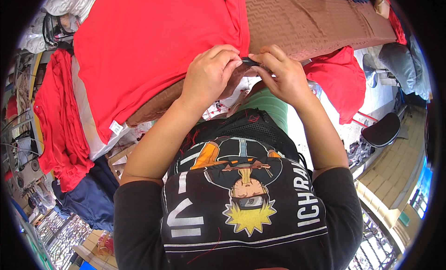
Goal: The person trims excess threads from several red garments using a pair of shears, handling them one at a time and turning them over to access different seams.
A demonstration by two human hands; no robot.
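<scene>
12 o'clock: right hand [281, 75] pinching small dark piece [250, 62] | left hand [210, 74] just beside, can't tell its grip | 11 o'clock: best keep red cloth [158, 47] unpulled

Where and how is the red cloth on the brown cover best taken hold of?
The red cloth looks best pinched at its lower-left corner beside the white tag, from the near-left: that corner appears to overhang the brown cover, leaving both faces open to thumb and finger.

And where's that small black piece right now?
In the head view, the small black piece is at upper middle, between the left hand and the right hand, by the lower right corner of the red cloth on the brown cover.
</scene>
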